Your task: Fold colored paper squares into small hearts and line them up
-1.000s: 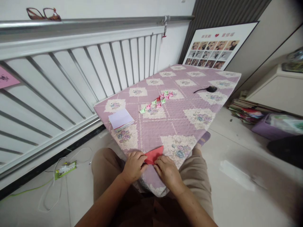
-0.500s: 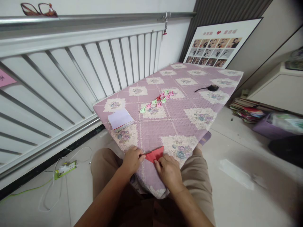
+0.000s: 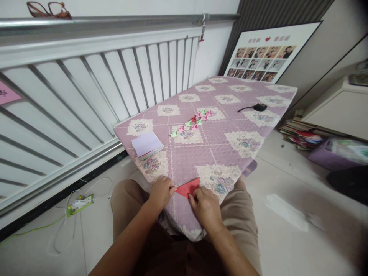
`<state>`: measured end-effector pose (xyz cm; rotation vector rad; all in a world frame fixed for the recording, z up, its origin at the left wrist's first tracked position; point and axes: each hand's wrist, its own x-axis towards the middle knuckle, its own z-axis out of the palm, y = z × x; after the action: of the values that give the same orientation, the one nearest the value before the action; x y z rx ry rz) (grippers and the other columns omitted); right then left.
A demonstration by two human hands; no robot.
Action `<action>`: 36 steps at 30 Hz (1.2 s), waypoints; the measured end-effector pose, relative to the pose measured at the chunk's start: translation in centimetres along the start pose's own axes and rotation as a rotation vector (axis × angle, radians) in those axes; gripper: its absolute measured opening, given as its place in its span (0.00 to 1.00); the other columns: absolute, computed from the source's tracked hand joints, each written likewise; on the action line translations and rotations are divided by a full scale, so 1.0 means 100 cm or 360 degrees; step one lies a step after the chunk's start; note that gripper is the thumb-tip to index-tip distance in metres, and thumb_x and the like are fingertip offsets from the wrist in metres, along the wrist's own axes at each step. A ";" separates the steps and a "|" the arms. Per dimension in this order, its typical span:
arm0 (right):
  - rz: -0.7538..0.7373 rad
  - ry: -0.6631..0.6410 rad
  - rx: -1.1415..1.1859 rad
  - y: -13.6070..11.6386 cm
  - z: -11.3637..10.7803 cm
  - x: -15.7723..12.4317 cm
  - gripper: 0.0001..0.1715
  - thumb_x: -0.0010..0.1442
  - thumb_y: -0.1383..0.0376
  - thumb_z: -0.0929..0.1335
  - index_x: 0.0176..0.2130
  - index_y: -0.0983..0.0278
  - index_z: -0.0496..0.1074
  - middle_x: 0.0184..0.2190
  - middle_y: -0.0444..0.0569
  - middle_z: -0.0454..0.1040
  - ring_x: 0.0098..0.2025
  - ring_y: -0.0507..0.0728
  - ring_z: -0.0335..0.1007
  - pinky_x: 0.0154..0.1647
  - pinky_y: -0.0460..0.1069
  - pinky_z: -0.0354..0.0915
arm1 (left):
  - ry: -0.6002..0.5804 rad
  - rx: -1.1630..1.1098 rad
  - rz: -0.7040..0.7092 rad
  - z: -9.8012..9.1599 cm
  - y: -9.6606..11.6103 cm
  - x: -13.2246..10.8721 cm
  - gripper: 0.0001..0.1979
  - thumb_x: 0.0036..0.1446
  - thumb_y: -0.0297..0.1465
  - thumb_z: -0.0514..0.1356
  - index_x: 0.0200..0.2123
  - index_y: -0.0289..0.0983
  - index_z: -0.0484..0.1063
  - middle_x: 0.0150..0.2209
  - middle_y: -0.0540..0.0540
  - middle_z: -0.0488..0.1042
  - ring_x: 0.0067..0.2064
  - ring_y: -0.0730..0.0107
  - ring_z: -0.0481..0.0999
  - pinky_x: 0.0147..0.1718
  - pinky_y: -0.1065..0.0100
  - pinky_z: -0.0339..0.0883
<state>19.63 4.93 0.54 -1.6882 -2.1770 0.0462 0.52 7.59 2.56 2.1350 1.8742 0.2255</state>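
Observation:
A red sheet of origami paper (image 3: 188, 187), folded to a pointed shape, lies near the close corner of the table. My left hand (image 3: 161, 192) pinches its left tip between thumb and fingers. At its lower right edge, my right hand (image 3: 205, 205) has curled fingers gripping the paper. Farther up the cloth stand several small folded paper figures (image 3: 188, 123) in green, pink and red, set in two slanting rows. To the left rests a stack of square paper (image 3: 147, 144), with a pale lilac sheet on top.
A purple floral quilted cloth (image 3: 214, 153) covers the table. A small black object with a thin tail (image 3: 260, 107) lies at the right. Beyond the left edge is a white radiator (image 3: 138, 76); a photo board (image 3: 258, 53) leans at the back. A power strip (image 3: 80, 204) sits on the floor.
The red paper's upper layer looks flatter, with its fold lines less visible. Both hands keep nearly the same places on it. The view has shifted very slightly.

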 end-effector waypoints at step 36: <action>-0.0188 -0.0152 0.0191 0.023 -0.008 0.025 0.30 0.57 0.61 0.67 0.58 0.62 0.62 0.56 0.55 0.65 0.57 0.64 0.57 0.53 0.57 0.56 | -0.0295 -0.0041 0.0400 0.034 0.026 -0.053 0.35 0.55 0.49 0.57 0.64 0.53 0.51 0.69 0.43 0.38 0.68 0.48 0.38 0.60 0.36 0.29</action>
<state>21.50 7.73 1.42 -1.5182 -2.2906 0.2251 3.28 1.72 0.58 2.2851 1.4940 0.0992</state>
